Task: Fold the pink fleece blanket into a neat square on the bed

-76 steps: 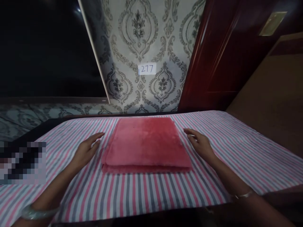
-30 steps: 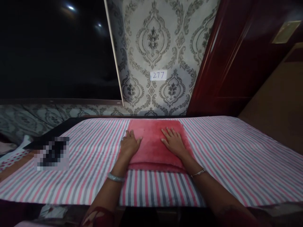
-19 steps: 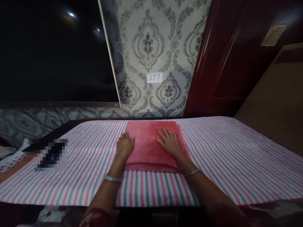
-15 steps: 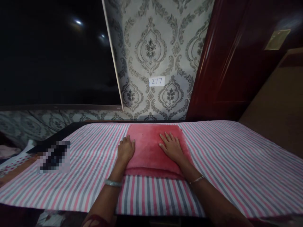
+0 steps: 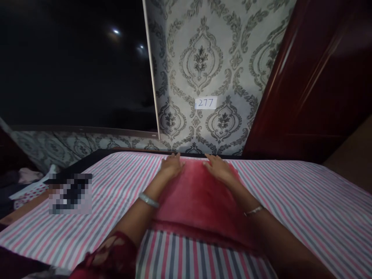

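A red, plush-looking folded cloth (image 5: pixel 197 201) lies flat on a striped cloth (image 5: pixel 290 201) that covers the table. My left hand (image 5: pixel 172 165) rests on the red cloth's far left corner, its fingers stretched forward over the far edge. At the far right corner, my right hand (image 5: pixel 218 166) lies on the same cloth with its fingers spread. Neither hand visibly grips the fabric. A thick rolled or folded border runs along the cloth's near edge.
A large dark screen (image 5: pixel 78 69) stands behind the table on the left. Patterned wallpaper with a paper label (image 5: pixel 206 102) reading 277 is straight ahead. A dark red door or panel (image 5: pixel 314 85) rises at right. A pixelated dark object (image 5: pixel 71 195) lies at the left.
Both hands have slid forward from the middle of the red cloth to its far edge and come closer together. The camera view has turned slightly left.
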`<state>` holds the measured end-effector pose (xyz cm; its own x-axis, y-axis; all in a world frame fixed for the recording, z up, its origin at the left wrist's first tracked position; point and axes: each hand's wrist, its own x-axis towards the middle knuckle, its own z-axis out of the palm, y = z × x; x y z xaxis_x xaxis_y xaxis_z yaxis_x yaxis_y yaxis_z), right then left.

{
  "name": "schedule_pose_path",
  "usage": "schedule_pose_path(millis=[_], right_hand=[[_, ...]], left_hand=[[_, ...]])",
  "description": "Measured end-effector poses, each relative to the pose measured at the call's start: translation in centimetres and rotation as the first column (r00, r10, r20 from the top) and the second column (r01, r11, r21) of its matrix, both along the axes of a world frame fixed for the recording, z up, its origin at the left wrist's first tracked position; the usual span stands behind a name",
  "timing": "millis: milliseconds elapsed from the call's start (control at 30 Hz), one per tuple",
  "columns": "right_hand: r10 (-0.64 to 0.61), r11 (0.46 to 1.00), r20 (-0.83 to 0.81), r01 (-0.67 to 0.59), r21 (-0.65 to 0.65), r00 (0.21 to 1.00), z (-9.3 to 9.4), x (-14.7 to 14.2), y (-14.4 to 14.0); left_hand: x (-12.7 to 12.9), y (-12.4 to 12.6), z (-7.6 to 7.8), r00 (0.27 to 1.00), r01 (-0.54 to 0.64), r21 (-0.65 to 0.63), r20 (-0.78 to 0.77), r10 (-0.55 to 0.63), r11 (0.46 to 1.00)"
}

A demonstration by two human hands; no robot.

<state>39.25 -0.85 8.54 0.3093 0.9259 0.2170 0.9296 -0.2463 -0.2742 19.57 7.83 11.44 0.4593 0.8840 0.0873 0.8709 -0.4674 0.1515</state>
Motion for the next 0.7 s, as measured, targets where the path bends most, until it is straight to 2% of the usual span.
schedule_pose_path(millis=[67,133,233,300,400,700], right_hand=[[-0.098,0.995,0.005,0.098,-0.007,0.995,-0.3,0.0,1.4],[-0.168,0.985,0.018,0.168,-0.022,0.986,-2.0,0.2,2.1],[-0.187,0.982,0.039,0.189,-0.029,0.981,-5.2,0.7,2.1],[-0.181,0.983,0.044,0.182,-0.023,0.983,-6.5,1.0,1.9],[-0.189,0.981,0.033,0.190,-0.036,0.982,-6.6,1.1,1.9],[-0.203,0.978,-0.019,0.202,-0.057,0.979,-5.5,1.0,2.1]], left_hand=[[2.2,1.3,-0.3,0.999,0.047,0.021,0.002,-0.047,0.999],[3.4,2.1,-1.8,0.999,0.048,0.031,-0.004,-0.048,0.998],[3.2,2.8,-4.8,1.000,0.016,0.037,-0.014,-0.015,0.999],[2.6,3.0,-6.1,1.000,0.009,0.048,-0.018,-0.008,0.999],[2.3,3.5,-6.8,1.000,0.015,0.048,-0.028,-0.013,0.999],[2.7,4.7,-6.8,0.997,0.010,0.044,-0.074,-0.007,0.999]])
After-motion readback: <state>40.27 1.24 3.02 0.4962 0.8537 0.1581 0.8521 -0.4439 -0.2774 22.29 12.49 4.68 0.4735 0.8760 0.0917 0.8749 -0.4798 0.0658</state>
